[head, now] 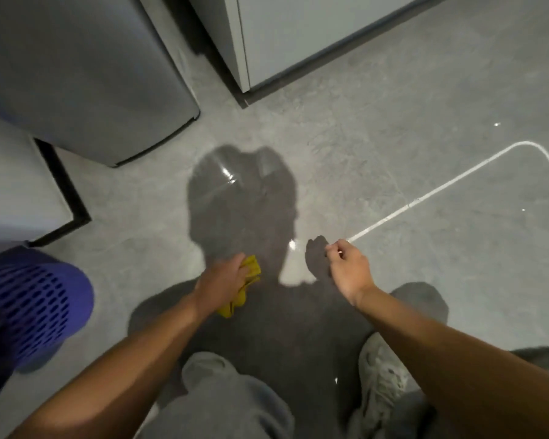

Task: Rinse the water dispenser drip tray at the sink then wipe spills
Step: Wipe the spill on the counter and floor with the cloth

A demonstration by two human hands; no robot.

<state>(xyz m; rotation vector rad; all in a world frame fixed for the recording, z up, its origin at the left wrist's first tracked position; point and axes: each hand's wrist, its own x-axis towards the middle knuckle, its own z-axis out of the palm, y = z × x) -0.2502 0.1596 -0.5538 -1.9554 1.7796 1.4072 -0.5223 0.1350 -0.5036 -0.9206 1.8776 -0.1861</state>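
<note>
Wiping stage: left hand [221, 280] gripped yellow cloth [246, 288] near purple basket [35, 308]; right hand [346, 264] loosely curled, empty; tray unseen.

One head-worn view — looking steeply down at the grey floor [393, 122], close above both forearms.

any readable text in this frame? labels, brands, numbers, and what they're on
None readable.
Yellow cloth in the left hand: no print visible.
Purple perforated basket: no label visible.
Grey appliance and cabinet: plain faces, no markings.
Shoe: no brand mark visible.
Floor: only a white curved line, no characters.
Right hand: nothing legible.
</note>
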